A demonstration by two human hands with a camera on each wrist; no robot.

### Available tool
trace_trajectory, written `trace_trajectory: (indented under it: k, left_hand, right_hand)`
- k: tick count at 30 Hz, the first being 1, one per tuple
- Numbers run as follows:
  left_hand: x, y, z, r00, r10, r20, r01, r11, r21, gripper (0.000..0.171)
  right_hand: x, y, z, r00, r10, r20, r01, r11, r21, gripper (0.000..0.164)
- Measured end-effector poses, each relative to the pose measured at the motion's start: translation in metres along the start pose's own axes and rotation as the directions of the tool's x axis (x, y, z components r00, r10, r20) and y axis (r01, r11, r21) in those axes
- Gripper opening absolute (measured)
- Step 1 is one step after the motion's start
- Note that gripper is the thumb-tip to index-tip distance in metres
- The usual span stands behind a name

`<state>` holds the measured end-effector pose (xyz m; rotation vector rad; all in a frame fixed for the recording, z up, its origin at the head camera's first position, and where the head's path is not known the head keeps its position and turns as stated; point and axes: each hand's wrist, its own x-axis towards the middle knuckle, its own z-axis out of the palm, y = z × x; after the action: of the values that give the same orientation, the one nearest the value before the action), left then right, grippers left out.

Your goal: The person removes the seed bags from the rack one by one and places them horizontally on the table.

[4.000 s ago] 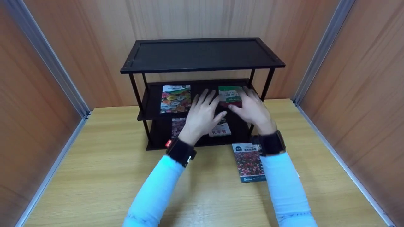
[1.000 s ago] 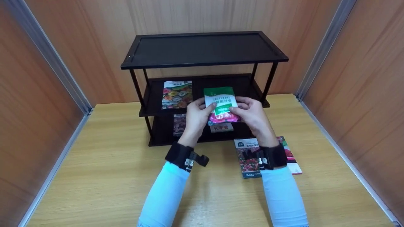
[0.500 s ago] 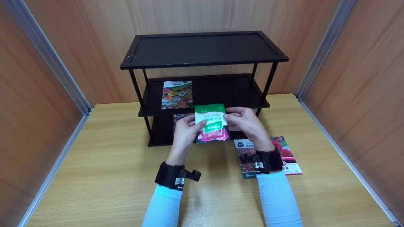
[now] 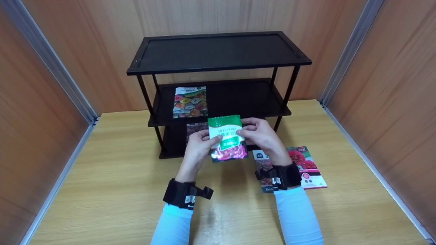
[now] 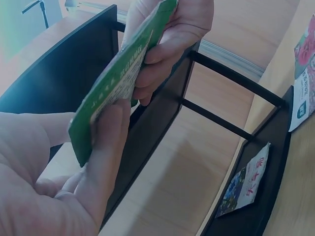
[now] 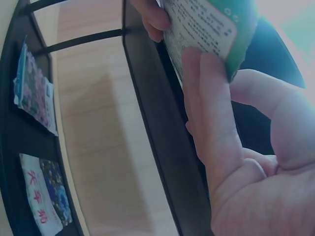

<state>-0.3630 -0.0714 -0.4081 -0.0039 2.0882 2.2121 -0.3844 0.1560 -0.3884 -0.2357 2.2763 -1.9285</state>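
A green and white seed packet (image 4: 227, 144) with pink flowers along its lower part hangs in front of the shelf, above the table. My left hand (image 4: 199, 146) pinches its left edge, thumb on the printed face. On the opposite edge, my right hand (image 4: 260, 137) pinches it too. Green edging and small print show on the packet (image 5: 120, 81) in the left wrist view. From the right wrist, the packet's back (image 6: 209, 29) is seen with fingers laid against it.
The black three-tier shelf (image 4: 218, 51) stands against the back wall. A flower packet (image 4: 190, 102) lies on its middle tier. Two packets (image 6: 34, 93) (image 6: 45, 194) lie on the bottom tier. More packets (image 4: 306, 166) lie on the table at right.
Both hands were open over the middle tier four seconds ago. They took the green packet from it, then drew it down and toward me. In the last half second it moved slightly nearer.
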Motion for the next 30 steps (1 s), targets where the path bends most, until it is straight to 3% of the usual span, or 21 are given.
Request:
trace_trajectory:
  k: [6,12,18,30]
  left_hand:
    - [-0.0003,-0.0033,-0.0011,0.999,-0.024,0.047,0.023,0.999,0.026,0.035]
    - [0.0016,-0.0045,-0.0026,0.998,-0.047,0.05,0.043,0.996,0.08,0.034]
    - [0.0033,-0.0041,-0.0048,0.997,-0.01,0.072,0.001,0.991,0.135,0.032]
    - [0.0026,-0.0037,-0.0051,0.987,0.082,0.14,-0.109,0.974,0.198,0.025]
  right_hand:
    - [0.0002,0.0035,0.0041,1.0,-0.006,0.018,0.006,0.999,-0.033,0.053]
    - [0.0011,0.0053,0.0033,0.999,-0.002,0.044,0.004,0.999,-0.049,0.054]
    - [0.0054,0.0053,0.0044,0.997,-0.048,0.059,0.048,0.999,0.003,0.051]
    - [0.0058,0.0042,0.0052,0.988,-0.153,0.027,0.153,0.988,-0.023,0.041]
